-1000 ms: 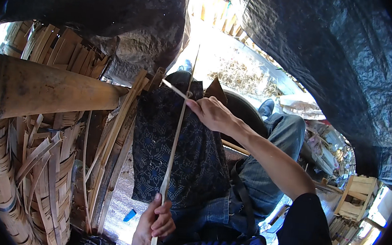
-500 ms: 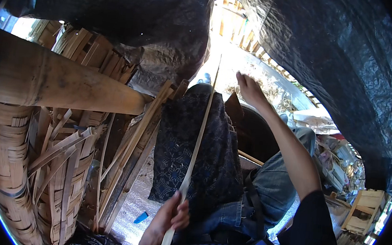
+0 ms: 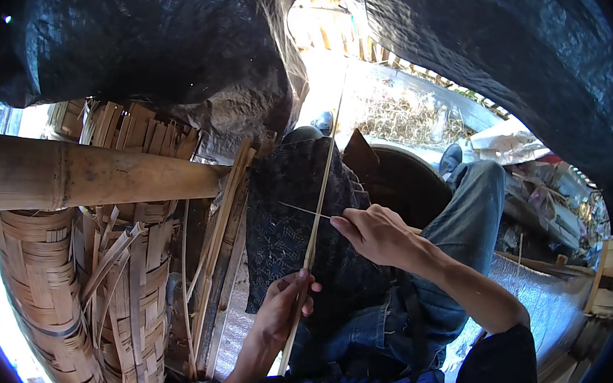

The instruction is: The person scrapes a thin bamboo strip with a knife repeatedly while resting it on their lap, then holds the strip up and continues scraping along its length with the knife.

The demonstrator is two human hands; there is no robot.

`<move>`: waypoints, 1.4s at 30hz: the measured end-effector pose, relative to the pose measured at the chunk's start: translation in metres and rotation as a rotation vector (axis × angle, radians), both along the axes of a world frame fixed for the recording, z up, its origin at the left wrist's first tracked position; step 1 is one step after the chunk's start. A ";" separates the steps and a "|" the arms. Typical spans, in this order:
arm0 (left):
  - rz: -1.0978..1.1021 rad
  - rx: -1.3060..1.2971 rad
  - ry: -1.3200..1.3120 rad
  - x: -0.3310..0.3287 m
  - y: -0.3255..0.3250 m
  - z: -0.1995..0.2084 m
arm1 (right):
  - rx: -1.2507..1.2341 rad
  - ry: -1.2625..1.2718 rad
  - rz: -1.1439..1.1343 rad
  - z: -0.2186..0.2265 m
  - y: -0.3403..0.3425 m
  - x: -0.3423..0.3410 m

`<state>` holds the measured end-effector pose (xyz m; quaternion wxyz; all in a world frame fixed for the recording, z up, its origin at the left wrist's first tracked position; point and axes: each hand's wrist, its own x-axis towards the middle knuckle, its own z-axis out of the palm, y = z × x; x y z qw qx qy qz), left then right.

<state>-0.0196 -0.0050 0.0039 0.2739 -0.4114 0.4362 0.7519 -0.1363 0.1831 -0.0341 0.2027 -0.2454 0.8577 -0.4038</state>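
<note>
A long, thin bamboo strip (image 3: 324,186) runs from near my body out over my lap toward the bright opening. My left hand (image 3: 285,303) is closed around its near part, thumb on top. In my right hand (image 3: 379,236) is a thin-bladed knife (image 3: 298,208). Its blade points left and crosses the strip, a little beyond my left hand; I cannot tell whether the edge is touching. The knife's handle is hidden in my fist. Beneath the strip, a dark patterned cloth (image 3: 273,243) covers my left thigh.
A thick bamboo pole (image 3: 103,177) juts in from the left above woven bamboo baskets (image 3: 34,262). Upright bamboo slats (image 3: 222,242) stand close to my left leg. Dark plastic sheeting (image 3: 153,32) hangs overhead. Beyond my right knee lie piled scraps (image 3: 547,194).
My right hand has come back from far out to the strip, and the knife blade now shows. My left hand has shifted up slightly, still gripping the strip. The whole view has tilted.
</note>
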 end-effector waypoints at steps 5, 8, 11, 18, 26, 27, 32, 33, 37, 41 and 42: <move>-0.052 -0.103 0.034 0.004 0.009 0.005 | 0.043 0.030 -0.020 -0.014 0.004 0.012; -0.069 -0.148 0.008 0.004 0.011 0.005 | 0.015 0.006 -0.049 -0.028 0.003 0.015; -0.068 -0.185 -0.025 0.004 0.011 0.007 | -0.014 -0.021 -0.068 -0.038 -0.003 0.020; -0.092 -0.259 -0.089 -0.002 0.015 0.015 | 0.004 -0.050 -0.143 -0.042 -0.010 0.016; -0.043 -0.193 -0.119 -0.002 0.010 0.019 | 0.059 -0.027 -0.240 -0.069 -0.016 -0.029; -0.035 -0.187 -0.121 -0.002 0.010 0.020 | 0.063 -0.025 -0.242 -0.072 -0.016 -0.038; -0.004 -0.126 -0.120 -0.002 0.003 0.016 | 0.028 -0.074 -0.222 -0.097 -0.027 -0.081; 0.006 -0.100 -0.103 0.001 -0.001 0.012 | 0.024 -0.069 -0.235 -0.101 -0.030 -0.092; 0.023 -0.058 -0.053 0.001 -0.006 0.005 | -0.077 -0.077 -0.411 -0.101 -0.029 -0.114; -0.058 -0.083 -0.031 -0.011 -0.010 0.008 | -0.204 -0.044 -0.334 -0.059 -0.029 -0.081; -0.149 -0.193 -0.067 -0.018 -0.008 0.007 | -0.220 -0.059 -0.261 -0.042 -0.024 -0.069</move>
